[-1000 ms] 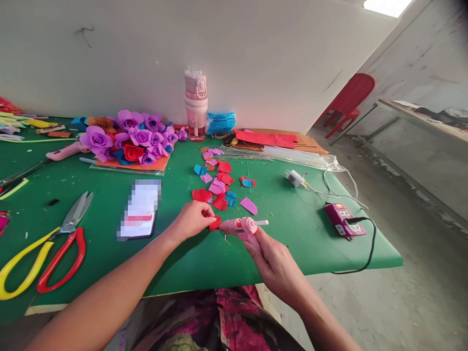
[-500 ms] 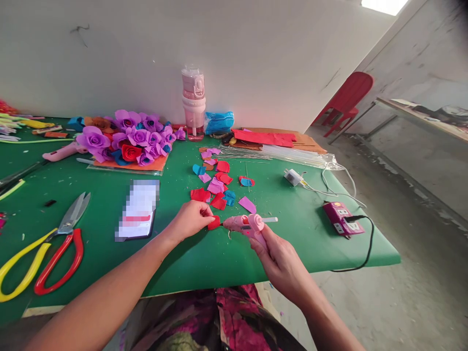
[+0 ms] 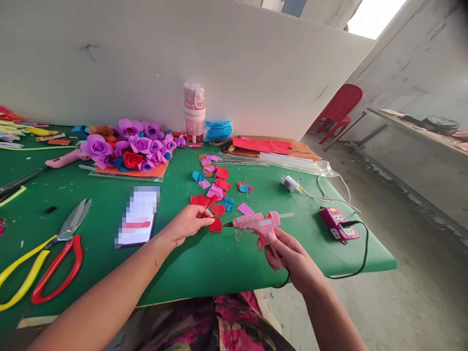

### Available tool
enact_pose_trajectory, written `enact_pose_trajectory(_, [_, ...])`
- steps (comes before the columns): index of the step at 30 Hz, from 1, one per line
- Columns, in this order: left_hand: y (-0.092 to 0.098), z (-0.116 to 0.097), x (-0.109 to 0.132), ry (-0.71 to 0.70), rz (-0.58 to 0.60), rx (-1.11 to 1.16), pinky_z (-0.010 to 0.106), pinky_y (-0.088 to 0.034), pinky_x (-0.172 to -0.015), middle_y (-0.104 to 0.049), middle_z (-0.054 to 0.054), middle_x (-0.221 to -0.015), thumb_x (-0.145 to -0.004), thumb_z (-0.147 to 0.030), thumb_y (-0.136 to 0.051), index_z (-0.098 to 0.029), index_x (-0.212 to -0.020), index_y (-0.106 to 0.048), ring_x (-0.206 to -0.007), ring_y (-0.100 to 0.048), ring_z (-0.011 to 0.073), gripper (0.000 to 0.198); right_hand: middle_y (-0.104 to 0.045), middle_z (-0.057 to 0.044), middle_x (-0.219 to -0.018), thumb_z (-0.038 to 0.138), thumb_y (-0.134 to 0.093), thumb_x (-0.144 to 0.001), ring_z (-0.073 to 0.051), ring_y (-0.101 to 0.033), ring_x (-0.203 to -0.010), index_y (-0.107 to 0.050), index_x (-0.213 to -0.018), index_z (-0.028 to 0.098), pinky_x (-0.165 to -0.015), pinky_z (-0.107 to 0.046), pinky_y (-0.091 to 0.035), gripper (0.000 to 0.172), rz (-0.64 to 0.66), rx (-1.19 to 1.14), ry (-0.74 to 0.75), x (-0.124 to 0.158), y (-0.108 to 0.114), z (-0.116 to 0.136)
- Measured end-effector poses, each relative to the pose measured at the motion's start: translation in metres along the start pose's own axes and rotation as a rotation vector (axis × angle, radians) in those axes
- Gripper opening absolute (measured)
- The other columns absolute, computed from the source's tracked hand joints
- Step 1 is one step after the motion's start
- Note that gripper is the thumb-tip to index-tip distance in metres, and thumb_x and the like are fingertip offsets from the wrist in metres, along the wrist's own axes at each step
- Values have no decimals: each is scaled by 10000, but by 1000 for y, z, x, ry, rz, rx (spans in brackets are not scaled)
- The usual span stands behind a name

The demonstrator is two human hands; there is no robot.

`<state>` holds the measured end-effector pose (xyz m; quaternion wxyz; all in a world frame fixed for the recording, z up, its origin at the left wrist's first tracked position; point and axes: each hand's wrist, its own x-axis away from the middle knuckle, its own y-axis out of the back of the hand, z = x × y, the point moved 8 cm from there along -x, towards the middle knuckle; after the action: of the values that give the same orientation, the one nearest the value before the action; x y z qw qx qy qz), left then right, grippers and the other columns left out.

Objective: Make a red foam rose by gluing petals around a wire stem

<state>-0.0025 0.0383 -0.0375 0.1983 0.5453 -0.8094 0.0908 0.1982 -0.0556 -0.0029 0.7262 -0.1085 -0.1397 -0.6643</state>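
Note:
My left hand (image 3: 190,225) is closed in a pinch, thumb and fingertips at the edge of a red petal-shaped piece (image 3: 216,224). A second narrow red piece sticks up behind those fingers; whether they grip it too I cannot tell. My right hand (image 3: 288,253) is wrapped round the handle of a pink glue gun (image 3: 256,222). Its dark nozzle points left and ends at or just beside the petal's right edge. A translucent glue stick (image 3: 287,215) juts from the gun's rear. Beyond the hands lie loose red, purple, blue and brown petal pieces (image 3: 216,191).
Purple, red and blue flowers (image 3: 141,145) are heaped at the back left. A phone (image 3: 137,214) and large scissors (image 3: 68,239) lie left of my forearm. A pink bottle (image 3: 194,114) stands by the wall. On the right are a white plug (image 3: 290,183) and a purple power box (image 3: 338,224).
My right hand and the glue gun have moved slightly right, and the gun has turned more side-on. The red petal now shows flatter beside my left fingertips. The view has tilted up slightly.

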Motion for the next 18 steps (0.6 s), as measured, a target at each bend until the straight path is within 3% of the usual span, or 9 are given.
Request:
enact_pose_trajectory(3, [-7,2,2,62,102,187,202,-90,-385,-348,-110,-444,-609,-300,-756,-161,-696,-561,-370,-167,21,255,-417,65,-455,515,-554,-847,-59,-308,-407,-558,-785,172,-411,-190,-243,348,-11,-173,-11,-5,6,-3])
enact_pose_trajectory(7, [-10,0,3,53,189,376,187,-91,-378,-321,-120,-462,-584,-303,-806,-164,-731,-558,-369,-169,9,321,-579,21,-614,446,-647,-793,-49,-383,-400,-576,-841,192,-375,-171,-307,268,-50,-360,-20,-21,25,-8])
enact_pose_trajectory(9, [-9,0,3,50,198,447,179,-91,-375,-325,-119,-478,-576,-293,-822,-162,-748,-563,-371,-169,3,337,-591,15,-633,395,-661,-787,-69,-454,-426,-587,-878,204,-374,-170,-373,224,-101,-415,-40,-33,42,-12])
enact_pose_trajectory(14, [-5,1,2,44,200,497,173,-80,-369,-354,-109,-514,-601,-290,-821,-153,-758,-565,-372,-164,-9,331,-561,5,-591,265,-585,-848,-93,-520,-474,-614,-843,167,-446,-201,-530,103,-277,-413,-101,-63,87,-24])
enact_pose_trajectory(18, [-3,2,-1,34,199,490,167,-95,-365,-337,-113,-519,-604,-294,-825,-152,-765,-564,-378,-165,-9,337,-526,16,-532,303,-597,-841,-88,-483,-428,-606,-772,145,-427,-218,-521,172,-359,-254,-105,-73,109,-27])
